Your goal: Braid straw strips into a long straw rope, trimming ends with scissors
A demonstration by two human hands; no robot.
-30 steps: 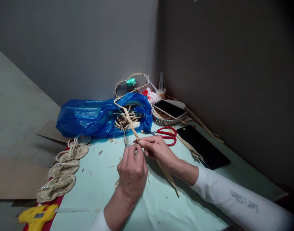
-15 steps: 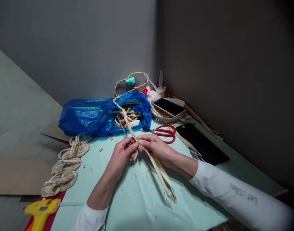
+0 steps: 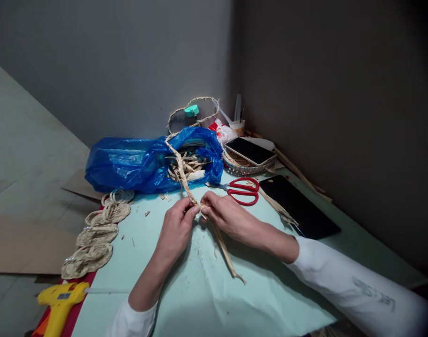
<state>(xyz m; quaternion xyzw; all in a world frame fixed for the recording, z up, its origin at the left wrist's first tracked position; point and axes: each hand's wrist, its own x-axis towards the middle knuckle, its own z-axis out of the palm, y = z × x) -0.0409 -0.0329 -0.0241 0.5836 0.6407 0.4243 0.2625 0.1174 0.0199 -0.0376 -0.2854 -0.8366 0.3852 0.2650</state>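
Pinching the braid (image 3: 182,171) low down, left hand (image 3: 175,228) and right hand (image 3: 229,216) nearly met, both gripping it. Braid ran toward eleven o'clock, across the bag (image 3: 122,164). Tail (image 3: 224,248), splayed wide half a second earlier, hung narrow toward five o'clock. Scissors (image 3: 243,191) stayed at two o'clock.

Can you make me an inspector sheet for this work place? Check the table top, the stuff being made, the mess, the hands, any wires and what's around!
Surface: pale green sheet, creased, with small scraps.
Job's things: braided strand crossing the blue bag; loose strip trailing nearer.
Clutter: red-handled scissors, phone, yellow glue gun, coiled pieces.
Hands: left hand and right hand pinching the braided strand, close together.
Cables: nothing seen.
Surroundings: grey walls meeting in a corner.
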